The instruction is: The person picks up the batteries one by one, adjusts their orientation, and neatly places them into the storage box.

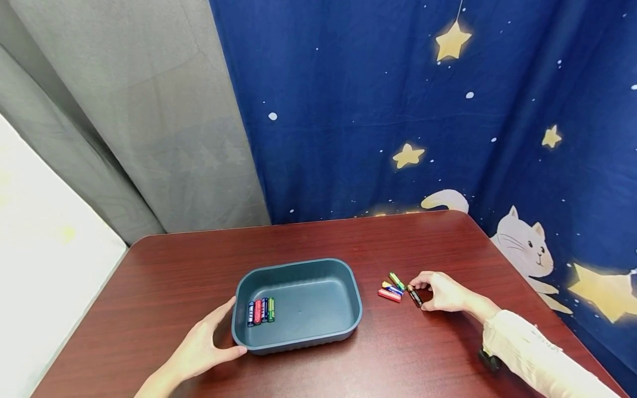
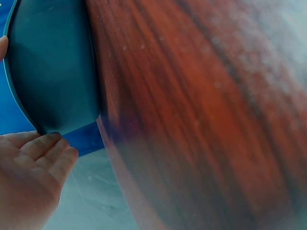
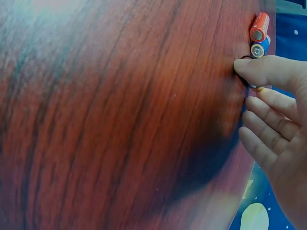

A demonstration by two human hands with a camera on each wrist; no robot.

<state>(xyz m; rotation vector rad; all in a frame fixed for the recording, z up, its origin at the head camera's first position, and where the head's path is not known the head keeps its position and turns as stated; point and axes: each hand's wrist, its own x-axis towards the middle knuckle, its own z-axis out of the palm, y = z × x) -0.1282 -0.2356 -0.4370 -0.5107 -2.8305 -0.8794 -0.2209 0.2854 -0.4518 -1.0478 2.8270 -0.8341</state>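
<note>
A dark teal plastic bin [image 1: 313, 312] stands on the table. Near its left end, several batteries [image 1: 257, 313] in blue, red and green lie side by side. My left hand [image 1: 199, 345] touches the bin's left side with its fingers fairly straight, the thumb at the near left corner. Over on the right, my right hand [image 1: 446, 293] pinches a black battery [image 1: 414, 297] lengthwise between thumb and fingers, at the table surface. Just left of it lie a red battery [image 1: 390, 296], a blue and yellow one [image 1: 393, 288] and a green one [image 1: 396, 281].
The brown wood-grain table [image 1: 318, 243] has rounded far corners. A grey curtain [image 1: 199, 138] and a blue starry curtain [image 1: 358, 110] hang behind it. A white surface [image 1: 45, 249] borders the left side.
</note>
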